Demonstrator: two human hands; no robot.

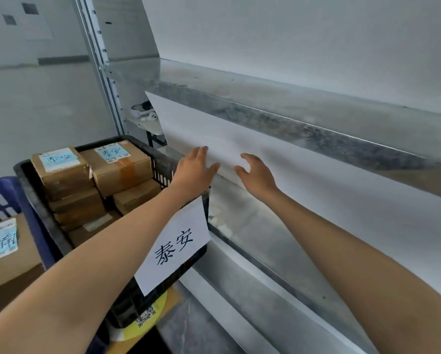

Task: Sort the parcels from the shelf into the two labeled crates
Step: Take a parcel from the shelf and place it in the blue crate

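Both arms stretch forward toward a metal shelf (265,226) on the right. The left hand (195,167) hovers at the shelf's front edge, just past the far corner of the black crate (33,192), its grip open: fingers straight and together, holding nothing. The right hand (256,172) is just beside it over the shelf, grip also open, fingers loosely spread and slightly bent, thumb out, nothing in it. In front of both hands stands a slanted white panel (214,134), under a higher metal ledge (290,118).

The parcels in view are brown cardboard boxes stacked in the black crate at the left. The two on top, the left parcel (61,172) and the right parcel (122,167), each carry a pale blue sticker handwritten 泰安. A white paper label (181,246) printed 泰安 hangs on the crate's near side, partly under the left forearm. Further left, a blue crate (10,185) holds a large box (7,259) marked 济南. Below the black crate lies a yellow disc (148,320) with a QR code
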